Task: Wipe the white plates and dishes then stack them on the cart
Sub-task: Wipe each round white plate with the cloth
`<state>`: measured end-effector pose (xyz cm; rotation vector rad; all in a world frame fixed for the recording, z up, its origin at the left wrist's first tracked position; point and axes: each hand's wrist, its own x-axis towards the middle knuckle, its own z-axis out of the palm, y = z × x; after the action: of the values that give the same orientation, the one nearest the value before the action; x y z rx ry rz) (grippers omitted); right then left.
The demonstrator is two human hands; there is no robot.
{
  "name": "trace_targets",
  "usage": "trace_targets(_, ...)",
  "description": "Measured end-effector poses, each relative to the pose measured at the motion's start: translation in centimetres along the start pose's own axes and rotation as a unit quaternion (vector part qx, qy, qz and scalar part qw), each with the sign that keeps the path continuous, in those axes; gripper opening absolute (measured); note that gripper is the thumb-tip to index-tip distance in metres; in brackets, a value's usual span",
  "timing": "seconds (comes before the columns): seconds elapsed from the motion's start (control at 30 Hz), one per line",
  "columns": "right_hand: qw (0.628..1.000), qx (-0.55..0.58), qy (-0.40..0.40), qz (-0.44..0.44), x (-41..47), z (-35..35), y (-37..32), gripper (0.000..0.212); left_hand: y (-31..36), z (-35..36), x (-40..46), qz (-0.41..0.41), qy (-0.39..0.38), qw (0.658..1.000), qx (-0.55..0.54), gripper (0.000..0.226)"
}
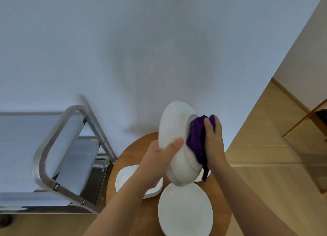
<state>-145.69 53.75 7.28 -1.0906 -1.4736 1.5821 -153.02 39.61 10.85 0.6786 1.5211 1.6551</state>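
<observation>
Round white plate [184,211] sits nearest, on the wooden table [123,157], overhanging its near edge. Above it, the left hand [159,154] grips a tilted white bowl [178,140] by the rim; the right hand [213,138] presses a bunched purple cloth [196,136] against its base. Left of the table, the metal cart [58,152] stands close.

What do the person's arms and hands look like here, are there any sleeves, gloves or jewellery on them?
Both forearms are bare as far as the frame shows, with no sleeves in view. The left hand and the right hand wear no gloves, and no rings, watch or bracelets show on the fingers or wrists. No markings are visible on either arm.
</observation>
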Motion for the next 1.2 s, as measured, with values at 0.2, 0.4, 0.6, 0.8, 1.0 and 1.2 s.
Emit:
trace_targets(0.2, 0.983, -0.1, -0.05, -0.146, 0.0, 2.3, -0.7, 0.039, 0.0, 0.8, 1.0, -0.001, 0.063, 0.998, 0.007, 0.008)
trace_targets(0.4, 0.942, -0.194, -0.13, -0.24, -2.8, 4.1, -1.7, 0.032, -0.4, 0.6, 1.8, -0.026, 0.19, 0.979, -0.069, 0.022)
trace_targets(0.6, 0.89, -0.264, 0.014, -0.371, -6.1, 6.4, -0.4, 0.041, -0.6, -1.0, 2.0, -0.059, 0.255, 0.951, -0.166, 0.035)
trace_targets(0.8, 0.843, -0.28, 0.031, -0.457, -6.5, 5.9, 2.6, 0.042, -1.4, -2.5, 1.6, -0.132, 0.282, 0.923, -0.227, 0.05)
trace_targets(1.0, 0.936, -0.16, -0.012, -0.312, -4.8, 3.1, 5.6, 0.047, -1.3, -4.0, 1.3, -0.1, 0.223, 0.953, -0.181, 0.038)
trace_targets(1.2, 0.966, -0.241, -0.074, -0.064, -1.1, 1.5, 5.9, 0.031, -1.7, -3.0, 0.6, -0.074, 0.113, 0.989, 0.065, 0.009)
